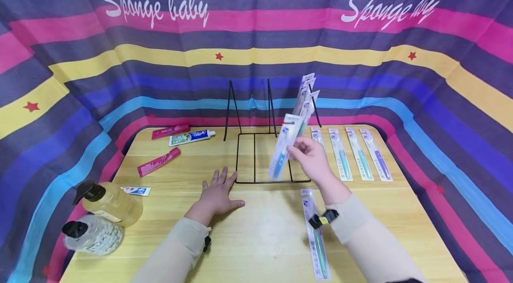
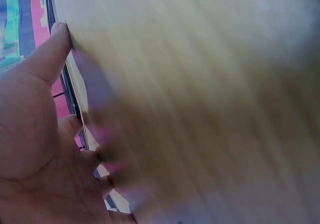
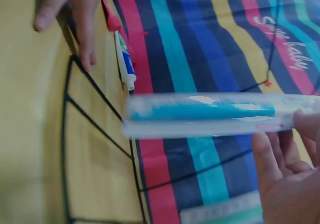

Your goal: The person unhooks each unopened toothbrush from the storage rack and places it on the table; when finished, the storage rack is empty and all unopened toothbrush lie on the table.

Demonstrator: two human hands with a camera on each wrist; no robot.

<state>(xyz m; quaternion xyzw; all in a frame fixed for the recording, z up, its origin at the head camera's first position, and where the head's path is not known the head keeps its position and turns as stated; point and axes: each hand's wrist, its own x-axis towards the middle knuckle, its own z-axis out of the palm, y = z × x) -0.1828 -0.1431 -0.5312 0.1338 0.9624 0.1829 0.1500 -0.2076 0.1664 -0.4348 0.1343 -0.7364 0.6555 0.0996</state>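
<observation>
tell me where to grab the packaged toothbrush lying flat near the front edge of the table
Judging by its pose, take the packaged toothbrush by its long side edges, coming from above. It lies flat on the table, thin and narrow, so a pinch across the width near the middle should lift it level. The right hand is nearest.

Two soap bottles (image 1: 100,218) lie at the table's (image 1: 260,238) left edge, toothpaste tubes (image 1: 176,136) behind.

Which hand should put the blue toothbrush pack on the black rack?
Probably the right hand: it already holds the blue packaged toothbrush over the black wire rack. The left hand lies flat on the wooden table.
</observation>
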